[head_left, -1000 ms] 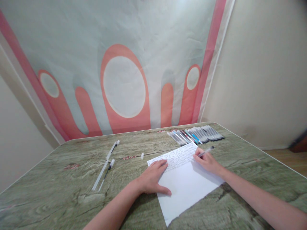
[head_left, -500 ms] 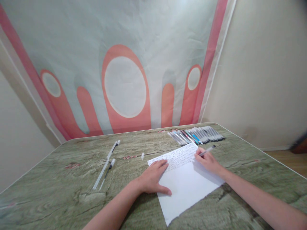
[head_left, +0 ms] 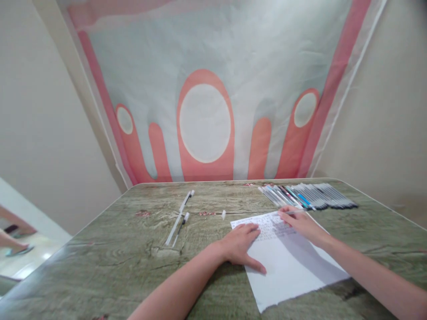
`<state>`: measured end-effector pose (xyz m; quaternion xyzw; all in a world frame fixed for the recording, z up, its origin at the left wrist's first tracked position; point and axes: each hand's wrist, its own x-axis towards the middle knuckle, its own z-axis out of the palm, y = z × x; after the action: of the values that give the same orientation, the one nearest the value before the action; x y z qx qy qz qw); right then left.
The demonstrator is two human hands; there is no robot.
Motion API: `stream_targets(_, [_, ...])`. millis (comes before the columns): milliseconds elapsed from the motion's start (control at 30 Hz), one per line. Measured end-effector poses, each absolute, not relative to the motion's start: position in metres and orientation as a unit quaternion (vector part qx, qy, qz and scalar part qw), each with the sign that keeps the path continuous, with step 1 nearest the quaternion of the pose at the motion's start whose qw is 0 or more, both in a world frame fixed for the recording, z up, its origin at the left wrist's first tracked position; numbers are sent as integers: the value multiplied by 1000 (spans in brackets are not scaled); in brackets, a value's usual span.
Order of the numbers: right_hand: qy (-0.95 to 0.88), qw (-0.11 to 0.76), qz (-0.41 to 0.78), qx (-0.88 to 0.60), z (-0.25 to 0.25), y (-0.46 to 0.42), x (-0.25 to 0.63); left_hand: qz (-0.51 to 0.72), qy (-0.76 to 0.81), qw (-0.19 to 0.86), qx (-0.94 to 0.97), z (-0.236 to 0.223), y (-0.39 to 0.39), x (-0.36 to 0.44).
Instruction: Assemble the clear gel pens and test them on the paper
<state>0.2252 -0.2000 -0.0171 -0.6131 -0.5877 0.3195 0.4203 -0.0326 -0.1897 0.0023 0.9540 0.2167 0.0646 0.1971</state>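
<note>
A sheet of white paper (head_left: 290, 266) with a torn lower edge lies on the wood-patterned table. Rows of small handwriting cover its upper part. My left hand (head_left: 245, 244) rests flat on the sheet's left side, thumb spread away from the fingers. Above the written rows, my right hand (head_left: 300, 224) grips a pen (head_left: 295, 212) between thumb and fingers. The pen's tip is too blurred to tell whether it touches the paper. Just beyond the right hand lies a row of several pens (head_left: 320, 196), side by side.
On the left of the table (head_left: 110, 253) lie clear pen parts (head_left: 173, 229) and a slim dark-ended refill (head_left: 180, 230). A small white cap-like piece (head_left: 223, 214) sits near the middle. Behind hangs a printed backdrop (head_left: 205, 169). A person's foot (head_left: 20, 250) shows at far left.
The camera view has swung left, so everything appears further right. My right hand has shifted left over the sheet, and its pen leans lower. My left hand stays flat on the paper.
</note>
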Motion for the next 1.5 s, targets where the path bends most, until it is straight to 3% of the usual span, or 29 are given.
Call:
stream_targets(133, [-567, 447, 425, -546, -12, -167, 163, 72, 208, 183, 958, 4, -191, -32])
stream_targets(267, [-512, 506, 458, -521, -19, -136, 114, 65, 209, 181, 959, 7, -191, -33])
stream_targets(533, [-427, 595, 485, -478, -52, -118, 113, 88, 193, 177, 961, 7, -190, -31])
stream_targets(633, [-431, 597, 491, -465, -54, -118, 117, 68, 240, 167, 954, 16, -178, -40])
stream_targets(933, [-443, 579, 506, -462, -50, -121, 116, 36, 580, 127, 803, 33, -107, -132])
stream_targets(1167, [-442, 577, 516, -453, -53, -120, 116, 18, 602, 179, 778, 8, -95, -147])
stream_targets(1500, [-429, 586, 522, -447, -53, -120, 115, 65, 581, 228, 779, 5, -95, -141])
